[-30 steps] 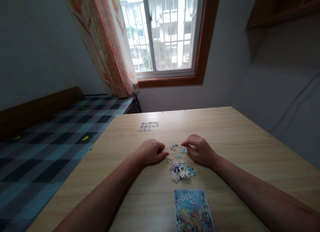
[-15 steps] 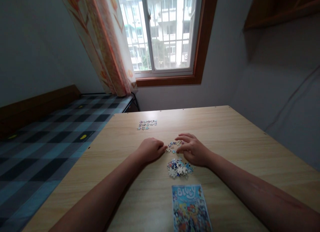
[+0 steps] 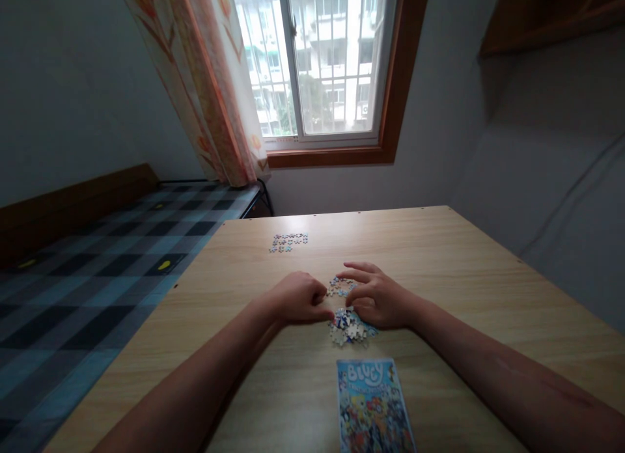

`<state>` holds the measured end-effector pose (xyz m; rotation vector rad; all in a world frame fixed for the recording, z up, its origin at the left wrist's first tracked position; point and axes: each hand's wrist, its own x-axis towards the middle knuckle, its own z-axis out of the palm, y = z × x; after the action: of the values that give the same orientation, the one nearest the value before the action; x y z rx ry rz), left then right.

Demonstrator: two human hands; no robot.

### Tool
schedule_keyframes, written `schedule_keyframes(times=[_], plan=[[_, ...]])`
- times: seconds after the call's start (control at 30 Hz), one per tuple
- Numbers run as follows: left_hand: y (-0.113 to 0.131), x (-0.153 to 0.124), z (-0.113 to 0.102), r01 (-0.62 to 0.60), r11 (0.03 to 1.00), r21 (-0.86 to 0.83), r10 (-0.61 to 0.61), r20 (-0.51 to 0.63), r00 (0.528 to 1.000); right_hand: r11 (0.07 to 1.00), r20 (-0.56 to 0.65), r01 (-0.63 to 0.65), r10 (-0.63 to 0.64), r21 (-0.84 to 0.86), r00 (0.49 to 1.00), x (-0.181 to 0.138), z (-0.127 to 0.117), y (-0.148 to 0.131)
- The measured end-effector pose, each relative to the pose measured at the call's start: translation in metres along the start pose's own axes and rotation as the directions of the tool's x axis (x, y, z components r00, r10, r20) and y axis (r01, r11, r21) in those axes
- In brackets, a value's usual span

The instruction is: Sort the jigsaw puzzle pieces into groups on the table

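A heap of jigsaw puzzle pieces (image 3: 349,332) lies in the middle of the table, several showing pale backs. Just beyond it is a loose ring of puzzle pieces (image 3: 340,285). My left hand (image 3: 299,298) is at the left of both, fingers curled, thumb stretched away from them with its tip at the heap's left edge; nothing shows in it. Over the right side of the pieces hovers my right hand (image 3: 378,297), fingers spread and bent downward, fingertips close to the heap. It hides part of the ring and of the heap.
Farther back on the wooden table (image 3: 469,277) is a group of puzzle pieces set in rows (image 3: 289,242). A colourful "Bluey" picture sheet or box (image 3: 374,404) lies at the near edge. Left of the table stands a bed with a checked cover (image 3: 122,258).
My left hand has come nearer, its thumb parting from the fingers toward the heap. My right hand has dropped slightly toward the heap, its fingers still spread.
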<state>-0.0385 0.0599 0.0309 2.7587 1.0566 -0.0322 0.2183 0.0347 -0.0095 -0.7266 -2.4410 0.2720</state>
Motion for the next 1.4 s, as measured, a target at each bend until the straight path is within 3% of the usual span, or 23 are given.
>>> schedule_keyframes(times=[0.23, 0.77, 1.03, 1.27, 1.4], plan=[[0.008, -0.001, -0.006, 0.002, 0.999, -0.035, -0.001, 0.032, 0.999, 0.998, -0.033, -0.029, 0.028, -0.056, 0.999, 0.0, 0.002, 0.004], [-0.003, 0.002, -0.001, 0.07, 0.984, -0.162, -0.071, 0.001, 0.997, 0.999, -0.116, 0.007, -0.013, -0.048, 0.993, -0.001, 0.002, 0.003], [-0.005, 0.004, 0.002, 0.042, 0.847, -0.53, -0.028, 0.035, 0.999, 0.998, -0.115, 0.054, -0.058, -0.036, 0.992, 0.002, 0.002, -0.007], [0.013, 0.003, -0.002, 0.034, 0.914, -0.404, -0.012, 0.057, 0.998, 0.997, -0.275, 0.005, -0.028, -0.083, 0.961, 0.002, 0.002, 0.002], [0.014, 0.004, -0.003, 0.019, 0.929, -0.371, 0.001, 0.055, 0.998, 0.996, -0.296, 0.003, -0.027, -0.084, 0.955, 0.003, 0.002, 0.003]])
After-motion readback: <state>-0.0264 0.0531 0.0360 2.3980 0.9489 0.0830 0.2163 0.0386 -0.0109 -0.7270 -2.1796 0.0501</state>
